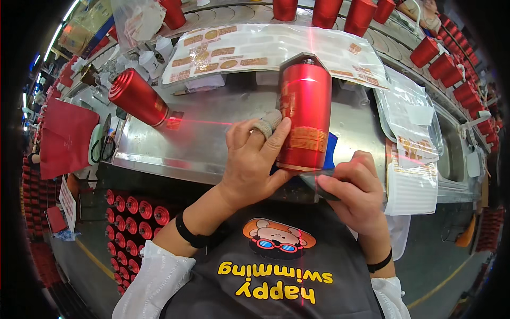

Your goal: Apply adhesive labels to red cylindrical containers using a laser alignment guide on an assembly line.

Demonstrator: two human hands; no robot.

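Note:
A glossy red bottle [307,106] with gold decals lies on a dark rest on the steel worktable, its base toward me. My left hand [249,159] grips its near left side, fingers along the wall and thumb by the base. A grey cover sits on one of that hand's fingers. Just right of the base, my right hand [356,186] is closed on a dark grey flat piece [317,186], partly hidden by the fingers. Blue material [330,149] shows beneath the bottle. Red laser light crosses the bottle.
A second red bottle [137,97] stands at the left of the steel table [186,138]. Gold decal sheets [223,50] lie behind, with more sheets [417,143] at right. Red bottles ride a curved conveyor [255,15]. Several stand in rows [130,223] below left. A sink [451,154] is right.

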